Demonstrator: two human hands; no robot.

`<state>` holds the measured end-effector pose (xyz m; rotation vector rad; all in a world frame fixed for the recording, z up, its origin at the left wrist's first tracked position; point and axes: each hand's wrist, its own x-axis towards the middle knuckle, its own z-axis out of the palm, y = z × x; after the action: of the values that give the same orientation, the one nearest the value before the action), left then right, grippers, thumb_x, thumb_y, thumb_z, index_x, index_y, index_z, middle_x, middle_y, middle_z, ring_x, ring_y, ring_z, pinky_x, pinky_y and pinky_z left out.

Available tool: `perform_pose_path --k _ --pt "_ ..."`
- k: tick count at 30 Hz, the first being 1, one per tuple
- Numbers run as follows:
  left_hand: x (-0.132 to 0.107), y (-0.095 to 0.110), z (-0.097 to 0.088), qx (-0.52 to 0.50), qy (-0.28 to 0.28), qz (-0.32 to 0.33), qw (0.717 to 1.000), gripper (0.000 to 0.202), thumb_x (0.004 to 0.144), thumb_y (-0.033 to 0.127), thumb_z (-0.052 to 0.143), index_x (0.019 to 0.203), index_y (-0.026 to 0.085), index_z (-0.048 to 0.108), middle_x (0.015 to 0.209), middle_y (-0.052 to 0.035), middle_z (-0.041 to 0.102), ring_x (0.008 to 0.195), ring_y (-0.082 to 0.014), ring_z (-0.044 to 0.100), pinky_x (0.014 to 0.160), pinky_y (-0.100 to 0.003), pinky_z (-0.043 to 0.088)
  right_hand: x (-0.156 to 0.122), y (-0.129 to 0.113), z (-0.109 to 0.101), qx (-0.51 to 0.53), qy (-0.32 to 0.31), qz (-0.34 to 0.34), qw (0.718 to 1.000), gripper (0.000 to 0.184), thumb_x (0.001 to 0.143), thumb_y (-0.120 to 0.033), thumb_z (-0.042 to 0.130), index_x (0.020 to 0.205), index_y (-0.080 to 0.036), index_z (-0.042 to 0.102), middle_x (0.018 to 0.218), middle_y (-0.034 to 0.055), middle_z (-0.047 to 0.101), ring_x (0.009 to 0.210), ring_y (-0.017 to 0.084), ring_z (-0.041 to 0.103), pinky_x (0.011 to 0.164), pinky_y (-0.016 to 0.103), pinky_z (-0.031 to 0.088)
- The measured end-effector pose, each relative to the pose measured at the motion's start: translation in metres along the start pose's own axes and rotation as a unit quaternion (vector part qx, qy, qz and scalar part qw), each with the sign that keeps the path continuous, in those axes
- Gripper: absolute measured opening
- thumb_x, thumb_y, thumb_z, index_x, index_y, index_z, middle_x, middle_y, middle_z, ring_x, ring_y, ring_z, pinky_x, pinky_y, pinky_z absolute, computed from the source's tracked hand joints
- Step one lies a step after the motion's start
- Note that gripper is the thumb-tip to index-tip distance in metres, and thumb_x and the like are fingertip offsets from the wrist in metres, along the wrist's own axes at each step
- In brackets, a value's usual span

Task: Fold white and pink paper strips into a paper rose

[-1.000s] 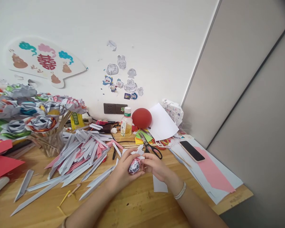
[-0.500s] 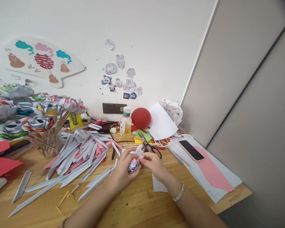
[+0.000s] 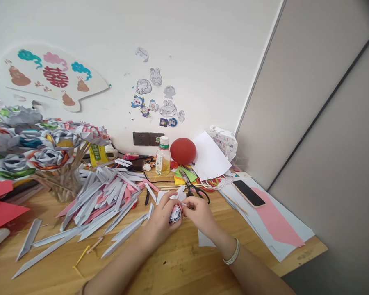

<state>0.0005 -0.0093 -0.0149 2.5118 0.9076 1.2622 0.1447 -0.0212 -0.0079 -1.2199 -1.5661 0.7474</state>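
Note:
Between my hands is a small paper flower (image 3: 175, 214) of white and pink folded paper, its dark-edged petals coiled in rings. My left hand (image 3: 162, 219) is wrapped around it from the left. My right hand (image 3: 199, 213), with a bracelet (image 3: 233, 251) on its wrist, pinches a pale paper strip (image 3: 182, 203) at the flower's upper right edge. Beyond the hands lie black-handled scissors (image 3: 194, 188). A white paper piece (image 3: 205, 240) lies partly under the right forearm.
Left of the hands spreads a heap of folded paper strips (image 3: 101, 200). Finished paper flowers (image 3: 49, 159) stand in a clear container. Behind are a drink bottle (image 3: 162, 157) and a red balloon (image 3: 183, 151). A phone (image 3: 249, 193) rests on paper sheets (image 3: 278, 256) at the right.
The flower has turned slightly and shifted a little to the right in my left hand. My right fingers have moved slightly right, still pinching at its edge.

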Motion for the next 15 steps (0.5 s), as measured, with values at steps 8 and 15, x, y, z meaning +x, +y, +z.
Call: perform_pose_path --k 8,15 --pt "0.001 0.002 0.0 -0.006 0.001 -0.013 1.0 0.026 0.072 0.007 0.046 0.094 0.021 0.046 0.114 -0.0089 0.041 0.111 -0.0205 0.042 0.09 -0.034 0.039 -0.007 -0.008 0.003 -0.111 0.043 -0.041 0.992 0.017 0.074 -0.016 0.048 0.07 -0.016 0.065 0.061 0.0014 0.062 0.054 0.012 0.052 0.051 0.023 0.039" --pt "0.003 -0.002 -0.002 -0.011 0.026 -0.008 1.0 0.024 0.075 0.013 0.048 0.097 0.021 0.044 0.111 -0.0094 0.044 0.109 -0.0217 0.043 0.09 -0.037 0.04 -0.014 -0.016 0.004 -0.141 0.065 -0.14 0.978 0.021 0.078 -0.014 0.046 0.087 -0.018 0.064 0.082 0.005 0.066 0.075 0.017 0.058 0.068 0.028 0.046"
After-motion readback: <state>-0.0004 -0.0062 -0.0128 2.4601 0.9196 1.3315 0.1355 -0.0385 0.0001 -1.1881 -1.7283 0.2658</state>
